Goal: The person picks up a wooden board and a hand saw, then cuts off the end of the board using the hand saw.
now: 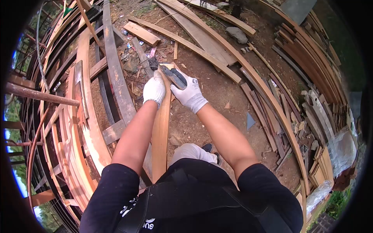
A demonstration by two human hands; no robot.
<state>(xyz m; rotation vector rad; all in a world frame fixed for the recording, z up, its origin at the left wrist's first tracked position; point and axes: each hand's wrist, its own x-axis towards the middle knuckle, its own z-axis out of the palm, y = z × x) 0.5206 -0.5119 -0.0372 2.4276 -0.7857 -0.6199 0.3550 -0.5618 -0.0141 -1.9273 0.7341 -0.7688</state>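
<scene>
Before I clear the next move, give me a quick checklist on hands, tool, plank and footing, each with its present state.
1. Gloves on both hands: ok, white gloves on the left hand and right hand.
2. Right hand's grip on the tool: ok, it is closed around it.
3. Left hand's hold on the plank: cannot tell; it is at the plank's side, fingers partly hidden.
4. Left fingers well away from the tool: not ok, they are close to its far end.
5. Plank's far end supported: cannot tell, hands and tool cover it.
6. Ground free of loose wood: not ok, boards and scraps lie about.
</scene>
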